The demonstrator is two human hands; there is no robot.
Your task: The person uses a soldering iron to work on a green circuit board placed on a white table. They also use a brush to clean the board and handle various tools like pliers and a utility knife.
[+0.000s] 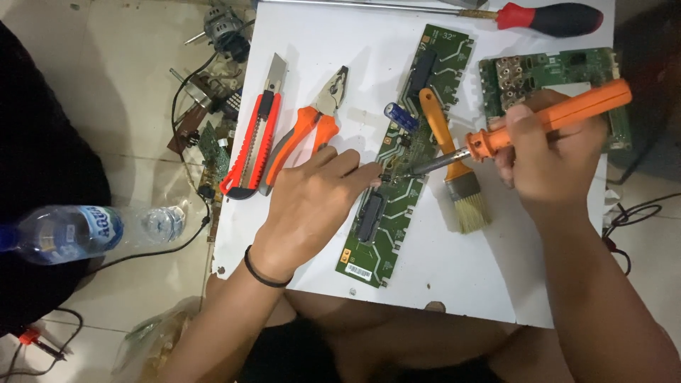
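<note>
1. The right hand (550,152) comes in from the lower right, forearm angled up across the edge of the white tabletop (454,276). Its grip is clamped around the orange handle of a soldering iron (546,120), fingers wrapped over it and knuckles toward the camera.
2. The iron slants down to the left, its metal tip meeting the middle of the long green circuit board (397,191).
3. The left hand (312,206) reaches from the lower left, wrist bent, palm down on the tabletop beside the board. A black band circles the wrist.
4. Its thumb and forefinger are pinched together at the board, right by the iron's tip; what they pinch is too small to tell.
5. The long board lies diagonally across the tabletop centre, with a blue capacitor (401,115) standing near its upper half.
6. A paintbrush (454,167) with an orange handle lies just right of the board, under the iron's shaft.
7. Left of the left hand lie orange-handled pliers (305,135) and a red utility knife (254,138).
8. A second green board (567,71) sits behind the right hand, and a red-handled screwdriver (546,18) lies along the far edge.
</note>
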